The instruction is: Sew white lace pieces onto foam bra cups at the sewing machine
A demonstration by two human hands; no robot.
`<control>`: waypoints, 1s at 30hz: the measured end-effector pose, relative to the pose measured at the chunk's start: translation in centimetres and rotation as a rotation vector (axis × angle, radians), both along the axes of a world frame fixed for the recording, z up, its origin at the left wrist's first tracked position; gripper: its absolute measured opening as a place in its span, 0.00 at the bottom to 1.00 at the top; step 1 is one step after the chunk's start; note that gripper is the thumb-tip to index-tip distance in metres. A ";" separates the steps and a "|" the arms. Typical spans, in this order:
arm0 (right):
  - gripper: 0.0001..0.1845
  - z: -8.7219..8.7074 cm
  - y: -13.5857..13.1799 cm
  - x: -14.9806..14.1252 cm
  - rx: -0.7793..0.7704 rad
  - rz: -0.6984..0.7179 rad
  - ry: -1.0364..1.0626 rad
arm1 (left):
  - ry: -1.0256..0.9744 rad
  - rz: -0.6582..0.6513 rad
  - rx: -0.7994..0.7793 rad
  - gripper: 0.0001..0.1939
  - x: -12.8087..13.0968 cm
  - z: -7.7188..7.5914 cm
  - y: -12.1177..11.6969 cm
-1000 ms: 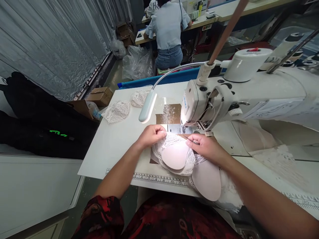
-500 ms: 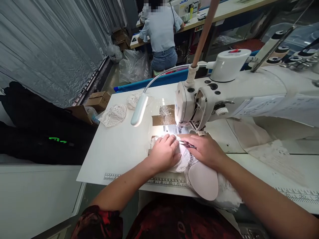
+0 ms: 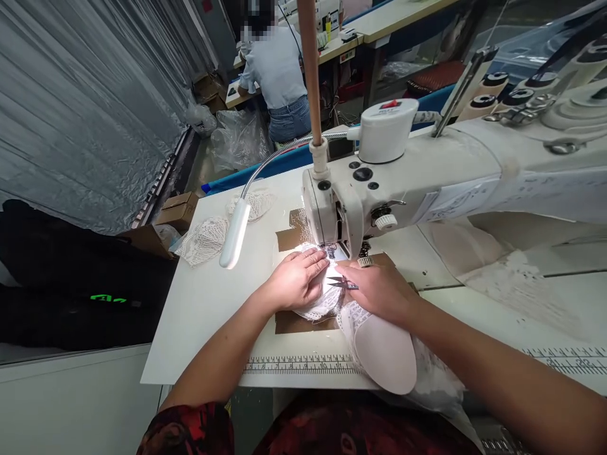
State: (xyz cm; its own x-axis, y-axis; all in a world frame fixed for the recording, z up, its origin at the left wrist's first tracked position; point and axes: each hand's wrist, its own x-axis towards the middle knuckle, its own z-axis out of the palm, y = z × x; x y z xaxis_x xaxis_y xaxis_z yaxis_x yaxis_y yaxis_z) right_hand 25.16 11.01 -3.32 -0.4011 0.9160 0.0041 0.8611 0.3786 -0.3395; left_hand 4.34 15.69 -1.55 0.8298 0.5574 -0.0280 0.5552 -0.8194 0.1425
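Note:
My left hand lies flat, fingers stretched out, pressing a white lace piece against the bed below the needle of the white sewing machine. My right hand rests on the same lace to the right, holding small thread snips whose blades point left. A pale pink padded cup joined to the lace hangs toward the table's near edge.
A gooseneck lamp shines on the work. Two loose lace pieces lie at the table's far left. A ruler strip runs along the near edge. Cardboard boxes sit on the floor. Another person sits at a far table.
Both hands slid the lace piece forward under the machine's needle. My left hand went from pinching the lace's edge to lying flat on it. The view has shifted right.

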 end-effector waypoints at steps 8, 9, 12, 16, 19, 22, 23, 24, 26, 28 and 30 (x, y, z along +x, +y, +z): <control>0.10 -0.4 0.0 0.3 0.022 0.015 0.010 | 0.068 -0.023 -0.018 0.25 0.0 0.8 1.1; 0.10 -0.5 0.0 0.4 0.021 0.027 0.025 | 0.075 -0.016 0.003 0.24 0.0 0.8 0.9; 0.12 -0.7 -0.1 0.5 0.033 0.035 0.049 | 0.055 -0.008 0.083 0.22 0.1 0.5 0.1; 0.12 -0.9 -0.2 0.4 0.072 0.030 0.037 | -0.034 -0.029 0.108 0.20 0.3 -0.5 -0.7; 0.11 -1.1 -0.2 0.4 0.109 0.020 0.011 | -0.107 -0.022 0.102 0.19 0.2 -1.3 -0.7; 0.12 -1.4 -0.1 0.3 0.128 0.020 0.001 | -0.142 -0.021 0.101 0.19 0.0 -1.6 -0.3; 0.12 -1.4 -0.1 0.3 0.126 0.022 0.001 | -0.148 -0.016 0.102 0.19 -0.1 -1.7 -0.2; 0.13 -1.5 -0.1 0.2 0.122 0.022 0.003 | -0.150 -0.009 0.102 0.20 -0.1 -1.8 -0.1; 0.15 -1.5 0.0 0.0 0.114 0.013 0.022 | -0.146 0.010 0.096 0.20 -0.1 -1.9 0.2; 0.16 -1.1 0.1 0.0 0.096 0.012 0.060 | -0.138 0.036 0.081 0.20 -0.1 -1.9 0.3; 0.16 -0.3 0.2 0.2 0.054 0.019 0.111 | -0.139 0.078 0.061 0.21 -0.1 -2.0 0.4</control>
